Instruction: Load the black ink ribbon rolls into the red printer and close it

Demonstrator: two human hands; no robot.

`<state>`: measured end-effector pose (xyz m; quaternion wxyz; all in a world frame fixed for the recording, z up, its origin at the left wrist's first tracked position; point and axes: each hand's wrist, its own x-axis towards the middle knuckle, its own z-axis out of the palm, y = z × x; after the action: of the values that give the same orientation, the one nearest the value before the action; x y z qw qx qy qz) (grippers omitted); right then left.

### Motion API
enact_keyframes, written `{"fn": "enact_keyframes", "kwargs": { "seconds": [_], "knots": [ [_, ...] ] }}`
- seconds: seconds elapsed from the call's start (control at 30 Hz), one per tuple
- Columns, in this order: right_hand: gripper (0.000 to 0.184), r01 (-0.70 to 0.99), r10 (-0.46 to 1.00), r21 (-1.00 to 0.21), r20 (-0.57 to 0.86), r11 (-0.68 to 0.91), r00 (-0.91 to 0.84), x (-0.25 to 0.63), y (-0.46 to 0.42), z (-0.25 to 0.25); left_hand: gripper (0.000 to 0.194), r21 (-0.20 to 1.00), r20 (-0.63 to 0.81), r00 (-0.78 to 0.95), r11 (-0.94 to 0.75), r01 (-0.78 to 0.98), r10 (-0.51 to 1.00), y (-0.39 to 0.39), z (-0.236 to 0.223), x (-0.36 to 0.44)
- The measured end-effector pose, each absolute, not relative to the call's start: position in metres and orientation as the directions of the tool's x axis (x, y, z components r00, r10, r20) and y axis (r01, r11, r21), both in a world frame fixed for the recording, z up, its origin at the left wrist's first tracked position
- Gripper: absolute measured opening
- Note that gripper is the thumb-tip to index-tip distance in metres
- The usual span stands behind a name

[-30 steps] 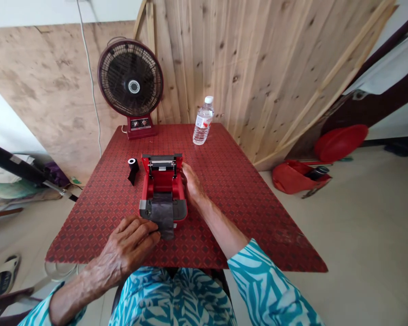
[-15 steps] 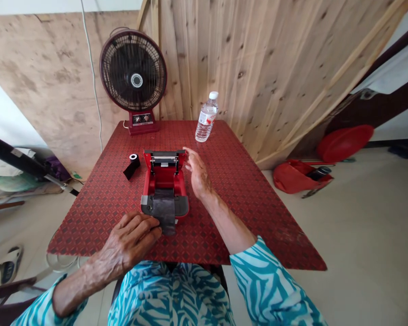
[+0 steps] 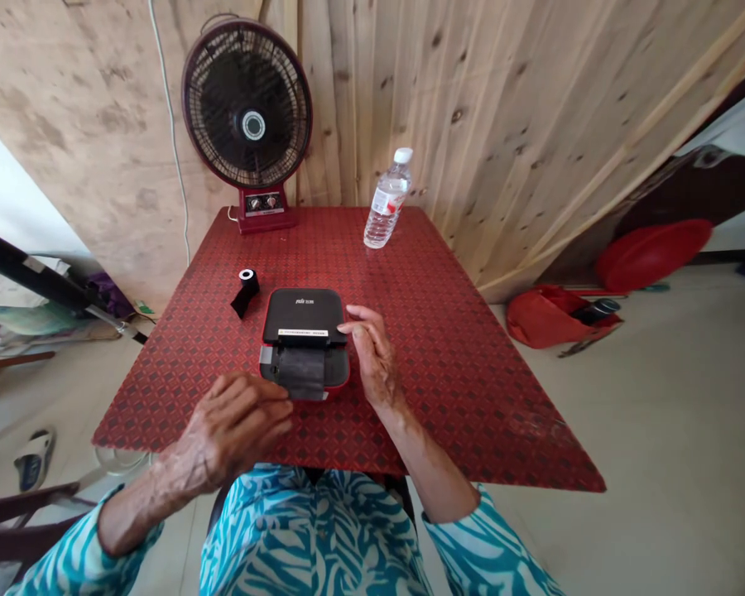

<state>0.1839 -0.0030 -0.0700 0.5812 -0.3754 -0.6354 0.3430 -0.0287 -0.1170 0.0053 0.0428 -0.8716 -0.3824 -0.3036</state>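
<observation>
A small red label printer with a black lid stands on the table, its lid down. A dark strip of ribbon comes out from under the lid and lies over the grey front part. My right hand is at the printer's right side, fingers apart, with fingertips at the lid's front right corner. Just off the front left corner is my left hand, slightly blurred, with loosely bent fingers near the ribbon's end and nothing visible in them. Behind and left of the printer lies a small roll of black ribbon, partly unwound.
A dark red fan stands at the table's back left. Near the back right edge is a clear water bottle. The table has a red patterned cover. On the floor to the right is a red bag.
The printer's lid has swung down from raised to closed. My right hand came forward with it. My left hand has come slightly away from the ribbon, which now lies further back.
</observation>
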Motion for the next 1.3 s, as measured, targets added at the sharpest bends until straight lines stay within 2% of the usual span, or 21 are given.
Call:
{"fn": "enact_keyframes", "kwargs": {
  "seconds": [0.07, 0.13, 0.3, 0.5, 0.57, 0.63, 0.73, 0.83, 0.97, 1.07, 1.3],
  "knots": [
    [0.033, 0.077, 0.879, -0.875, 0.476, 0.477, -0.040, 0.183, -0.004, -0.073, 0.020, 0.234, 0.592, 0.412, -0.637, 0.734, 0.693, -0.107, 0.001, -0.038],
    [0.032, 0.073, 0.875, -0.872, 0.483, 0.484, -0.033, 0.182, -0.006, -0.076, 0.025, 0.261, 0.579, 0.336, -0.559, 0.787, 0.743, -0.095, -0.003, -0.046],
    [0.032, 0.134, 0.848, -0.839, 0.529, 0.528, -0.031, 0.183, -0.011, -0.079, 0.040, 0.240, 0.494, 0.381, -0.544, 0.805, 0.782, -0.071, -0.016, -0.052],
    [0.033, 0.196, 0.837, -0.814, 0.542, 0.546, -0.079, 0.187, -0.010, -0.078, 0.037, 0.298, 0.555, 0.338, -0.561, 0.772, 0.760, -0.072, -0.032, -0.051],
    [0.034, 0.197, 0.837, -0.814, 0.538, 0.547, -0.104, 0.189, -0.010, -0.078, 0.036, 0.380, 0.541, 0.298, -0.545, 0.747, 0.786, -0.072, -0.033, -0.052],
    [0.034, 0.190, 0.835, -0.814, 0.539, 0.549, -0.106, 0.188, -0.009, -0.079, 0.035, 0.536, 0.493, 0.224, -0.496, 0.683, 0.841, -0.072, -0.032, -0.052],
    [0.033, 0.169, 0.833, -0.816, 0.547, 0.552, -0.079, 0.186, -0.010, -0.084, 0.031, 0.813, 0.371, 0.007, -0.329, 0.480, 0.929, -0.068, -0.031, -0.050],
    [0.034, 0.123, 0.841, -0.833, 0.538, 0.540, -0.050, 0.182, -0.013, -0.092, 0.042, 0.951, 0.222, -0.160, -0.178, 0.252, 0.962, -0.063, -0.035, -0.048],
    [0.045, 0.045, 0.916, -0.915, 0.401, 0.402, -0.016, 0.178, -0.014, -0.100, 0.061, 0.991, 0.064, -0.104, -0.051, 0.122, 0.993, -0.055, -0.040, -0.050],
    [0.048, 0.050, 0.948, -0.946, 0.318, 0.319, -0.019, 0.178, -0.012, -0.102, 0.064, 0.998, 0.007, -0.020, -0.006, 0.061, 1.000, -0.051, -0.040, -0.053],
    [0.049, 0.057, 0.963, -0.961, 0.269, 0.270, -0.036, 0.178, -0.009, -0.103, 0.066, 0.996, -0.066, 0.052, 0.069, -0.055, 0.996, -0.047, -0.040, -0.053]
  ]
}}
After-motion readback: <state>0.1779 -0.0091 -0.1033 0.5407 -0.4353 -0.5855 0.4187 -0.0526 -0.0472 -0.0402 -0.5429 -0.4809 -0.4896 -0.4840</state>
